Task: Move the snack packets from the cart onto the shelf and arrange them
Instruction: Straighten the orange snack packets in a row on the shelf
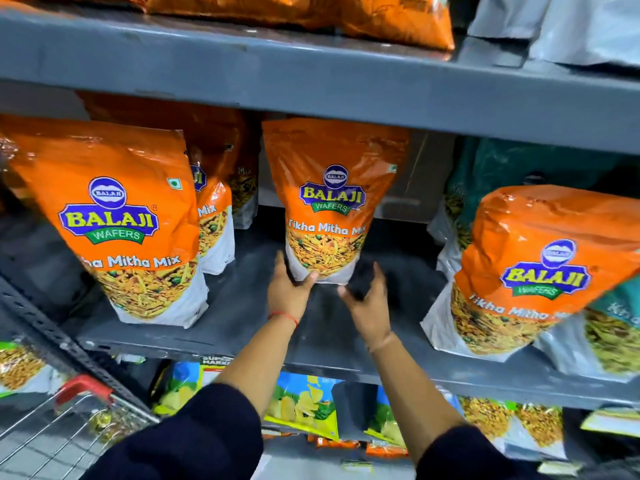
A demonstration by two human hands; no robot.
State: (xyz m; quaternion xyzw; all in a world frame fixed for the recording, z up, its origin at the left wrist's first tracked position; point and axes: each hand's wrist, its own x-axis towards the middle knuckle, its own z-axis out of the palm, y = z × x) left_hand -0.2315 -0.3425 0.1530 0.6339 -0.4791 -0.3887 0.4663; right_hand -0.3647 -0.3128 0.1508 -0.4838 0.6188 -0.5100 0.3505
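Note:
An orange Balaji Tikha Mitha Mix packet stands upright in the middle of the grey metal shelf. My left hand grips its lower left corner, thumb on the front. My right hand is cupped, fingers apart, just off the lower right corner; blur hides whether it touches. More of the same packets stand on the shelf: one at the front left, others behind it, and one leaning at the right. The wire cart, with a red handle, shows at the bottom left.
Teal packets stand behind the right orange one. The shelf above hangs low over the packet tops and holds more orange bags. The lower shelf carries green-and-yellow chip bags. A slotted upright runs along the left.

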